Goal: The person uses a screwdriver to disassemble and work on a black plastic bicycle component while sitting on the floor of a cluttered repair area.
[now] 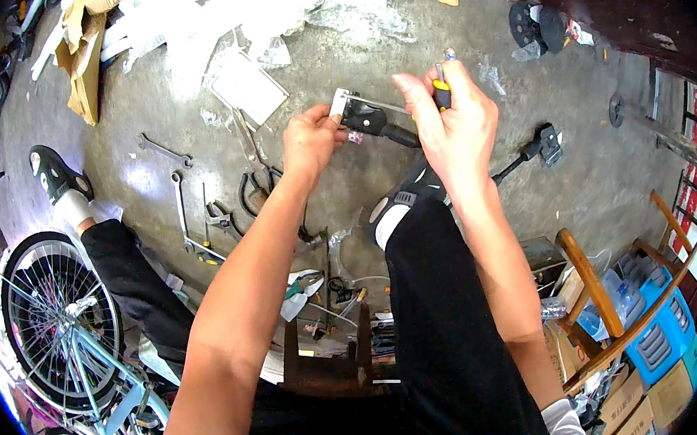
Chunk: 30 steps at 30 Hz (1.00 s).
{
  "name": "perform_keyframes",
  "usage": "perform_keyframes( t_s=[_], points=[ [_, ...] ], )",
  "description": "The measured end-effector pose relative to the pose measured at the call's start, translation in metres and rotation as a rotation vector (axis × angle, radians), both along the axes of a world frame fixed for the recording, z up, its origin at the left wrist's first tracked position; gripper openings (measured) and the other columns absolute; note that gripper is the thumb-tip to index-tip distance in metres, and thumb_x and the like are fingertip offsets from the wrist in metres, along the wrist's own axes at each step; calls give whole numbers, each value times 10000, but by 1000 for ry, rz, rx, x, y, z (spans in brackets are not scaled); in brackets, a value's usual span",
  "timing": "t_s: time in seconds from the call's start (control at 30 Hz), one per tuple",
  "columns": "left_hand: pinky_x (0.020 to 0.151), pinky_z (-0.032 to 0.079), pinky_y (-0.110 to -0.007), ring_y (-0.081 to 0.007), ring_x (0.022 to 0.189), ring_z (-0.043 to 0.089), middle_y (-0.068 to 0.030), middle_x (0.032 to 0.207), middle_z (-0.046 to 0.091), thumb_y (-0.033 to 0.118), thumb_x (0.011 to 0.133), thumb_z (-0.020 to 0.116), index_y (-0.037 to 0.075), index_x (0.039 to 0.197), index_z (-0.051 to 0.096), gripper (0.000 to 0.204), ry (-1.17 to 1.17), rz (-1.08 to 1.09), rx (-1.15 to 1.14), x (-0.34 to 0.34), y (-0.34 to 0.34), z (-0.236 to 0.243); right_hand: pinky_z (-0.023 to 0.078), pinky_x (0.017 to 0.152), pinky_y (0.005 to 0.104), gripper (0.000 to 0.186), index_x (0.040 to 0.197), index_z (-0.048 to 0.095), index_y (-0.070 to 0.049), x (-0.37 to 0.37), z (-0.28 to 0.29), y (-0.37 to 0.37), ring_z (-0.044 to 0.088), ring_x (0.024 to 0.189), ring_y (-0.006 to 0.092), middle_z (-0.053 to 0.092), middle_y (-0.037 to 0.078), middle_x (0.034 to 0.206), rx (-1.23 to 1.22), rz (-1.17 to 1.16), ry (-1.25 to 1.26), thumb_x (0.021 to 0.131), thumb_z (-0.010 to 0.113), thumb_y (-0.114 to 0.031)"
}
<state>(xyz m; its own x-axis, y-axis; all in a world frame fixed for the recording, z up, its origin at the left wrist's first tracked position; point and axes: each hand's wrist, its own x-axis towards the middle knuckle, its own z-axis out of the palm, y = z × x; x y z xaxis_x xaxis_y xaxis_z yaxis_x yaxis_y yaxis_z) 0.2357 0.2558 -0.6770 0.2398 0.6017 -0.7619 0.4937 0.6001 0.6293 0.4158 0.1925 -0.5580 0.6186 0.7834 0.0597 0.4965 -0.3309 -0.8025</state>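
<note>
My left hand [313, 142] is closed on a black part with a pale plate at its end, pinching it between thumb and fingers. A dark rod [399, 134] runs from that black part [366, 118] toward my right knee. My right hand [459, 127] is closed round a screwdriver with a yellow and black handle [442, 95]. A thin metal shaft [384, 105] spans from the right hand to the pale plate; whether it belongs to the screwdriver I cannot tell. Beyond my right leg, another black rod ends in a block-like piece [550, 144].
Wrenches [180, 204], pliers [221, 219] and large scissors-like tools [251, 155] lie on the floor at left. A bicycle wheel [62, 320] stands at lower left. Plastic wrapping [253, 8] and cardboard [87, 71] lie far off. Wooden furniture [590, 282] and blue crates [658, 334] fill the lower right.
</note>
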Motion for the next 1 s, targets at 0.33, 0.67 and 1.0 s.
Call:
perform_keyframes(
  t_s=[0.33, 0.67, 1.0],
  points=[
    [631, 569, -292, -129, 703, 701, -75, 925, 759, 128, 1007, 632, -42, 1163, 721, 247, 123, 15, 77, 10, 1, 13, 498, 564, 339, 347, 914, 588, -31, 5, -2, 12, 662, 591, 229, 646, 104, 685, 27, 60, 229, 968, 726, -345],
    [629, 572, -274, -118, 696, 693, -73, 869, 743, 110, 996, 642, -50, 1182, 716, 257, 75, -41, 36, 15, 11, 15, 532, 686, 343, 288, 1059, 664, -15, -20, 20, 17, 705, 727, 202, 736, 132, 940, -80, -82, 531, 1052, 560, -283],
    [637, 586, -288, -138, 700, 720, -103, 887, 761, 80, 974, 640, -49, 1138, 740, 231, 151, -32, 68, 16, 8, 12, 422, 477, 434, 442, 726, 557, -34, -1, 0, 29, 549, 489, 387, 538, 192, 559, 11, -34, -166, 984, 698, -363]
  ],
)
